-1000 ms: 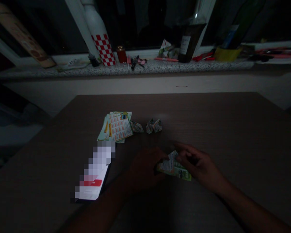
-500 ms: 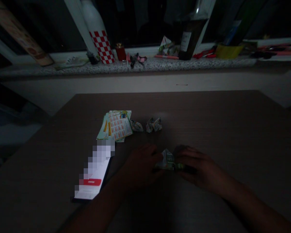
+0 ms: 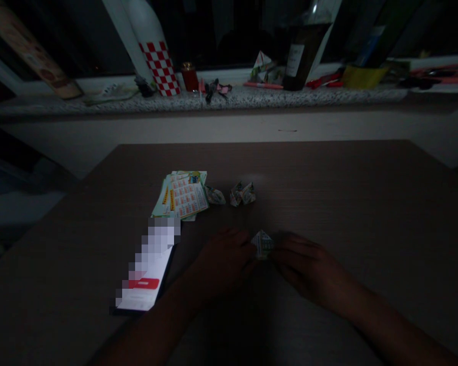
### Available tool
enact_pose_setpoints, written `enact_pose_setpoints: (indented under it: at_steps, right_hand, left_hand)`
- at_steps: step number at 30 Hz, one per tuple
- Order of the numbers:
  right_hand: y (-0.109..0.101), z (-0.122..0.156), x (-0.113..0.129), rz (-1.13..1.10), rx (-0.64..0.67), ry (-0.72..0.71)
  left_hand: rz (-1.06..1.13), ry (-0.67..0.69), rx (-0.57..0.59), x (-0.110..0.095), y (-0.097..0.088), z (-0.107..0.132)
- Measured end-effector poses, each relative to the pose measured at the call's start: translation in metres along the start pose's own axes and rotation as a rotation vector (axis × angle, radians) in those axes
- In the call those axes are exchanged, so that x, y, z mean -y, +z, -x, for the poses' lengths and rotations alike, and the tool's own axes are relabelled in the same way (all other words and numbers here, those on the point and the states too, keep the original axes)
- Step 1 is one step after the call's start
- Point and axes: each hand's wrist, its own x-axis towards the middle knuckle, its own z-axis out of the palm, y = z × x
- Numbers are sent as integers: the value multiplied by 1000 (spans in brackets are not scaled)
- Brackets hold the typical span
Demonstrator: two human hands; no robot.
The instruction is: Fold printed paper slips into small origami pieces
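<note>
A small folded piece of printed paper [image 3: 262, 244] lies on the brown table [image 3: 347, 193] between my two hands. My left hand [image 3: 221, 264] presses on its left side with curled fingers. My right hand [image 3: 309, 269] covers its right side, fingers closed over the fold. Only a small pointed part of the paper shows between them. The room is dark.
A stack of printed paper sheets [image 3: 181, 195] lies further back on the left, with two small folded paper figures [image 3: 215, 195] [image 3: 242, 193] beside it. A lit phone [image 3: 148, 269] lies at the left. The windowsill [image 3: 229, 101] behind holds bottles, a red jar and pens.
The paper has been folded smaller: a flat green sheet a second ago, now a small pointed shape. Both hands have closed in toward each other over it.
</note>
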Motion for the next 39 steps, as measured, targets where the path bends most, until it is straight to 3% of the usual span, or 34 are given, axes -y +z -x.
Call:
enact_pose_setpoints:
  at_steps: [6, 14, 21, 32, 39]
  right_hand:
    - [5, 0, -1, 82, -72, 56]
    - [11, -5, -1, 81, -94, 160]
    - [12, -11, -2, 104, -91, 157]
    - [11, -14, -8, 86, -121, 111]
    - [11, -15, -9, 97, -105, 113]
  left_hand:
    - [48, -65, -26, -3, 2, 1]
    - [279, -182, -100, 0, 12, -5]
    - [183, -307, -86, -8, 16, -10]
    - [98, -301, -29, -10, 13, -17]
    - [98, -302, -67, -9, 14, -18]
